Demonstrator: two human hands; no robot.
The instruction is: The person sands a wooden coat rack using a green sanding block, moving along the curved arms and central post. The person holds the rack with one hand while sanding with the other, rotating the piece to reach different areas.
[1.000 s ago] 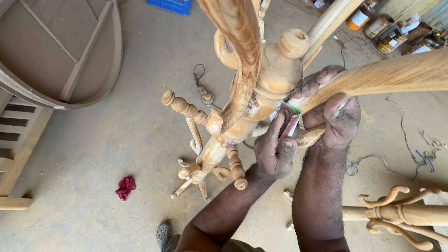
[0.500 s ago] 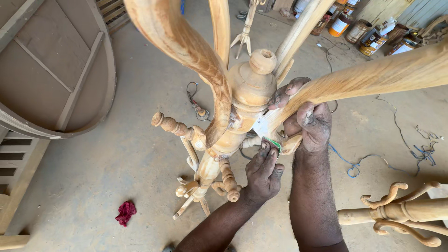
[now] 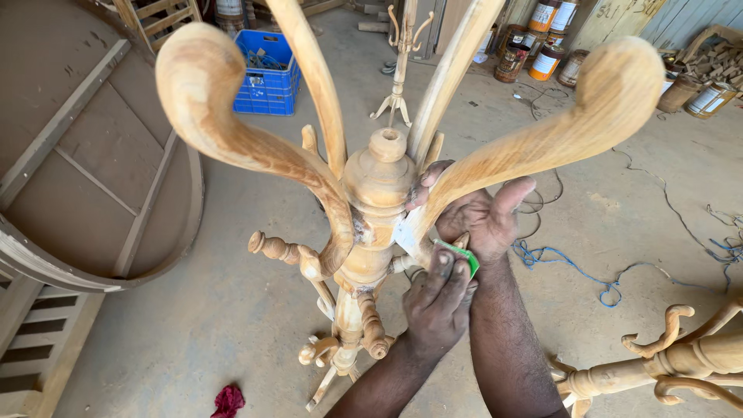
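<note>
While seen from above, standing upright on a dusty concrete floor [image 3: 232,310]: unfinished wooden coat stand [image 3: 377,186] with turned centre post, round knob on top, four long curved hooks spreading upward and short turned pegs lower down.

Right hand [image 3: 481,220] wrapped round the base of the near-right curved hook [image 3: 542,139], thumb raised, fingers reaching behind toward the post. Left hand [image 3: 437,306] just below, fingers pressed up against a folded piece of sandpaper with green backing [image 3: 457,255], held at the joint between hook and post. Hands close together, nearly touching; grip on the paper pinched between both, though which hand carries most of it cannot be told.

Round about: large curved wooden frame [image 3: 101,193] lying at left, blue plastic crate [image 3: 267,73] beyond, second coat stand [image 3: 401,54] upright farther back, paint tins [image 3: 542,46] along the wall, another stand [image 3: 665,360] lying at lower right, blue cord [image 3: 588,271] on the floor, red rag [image 3: 228,401] near the bottom edge.
</note>
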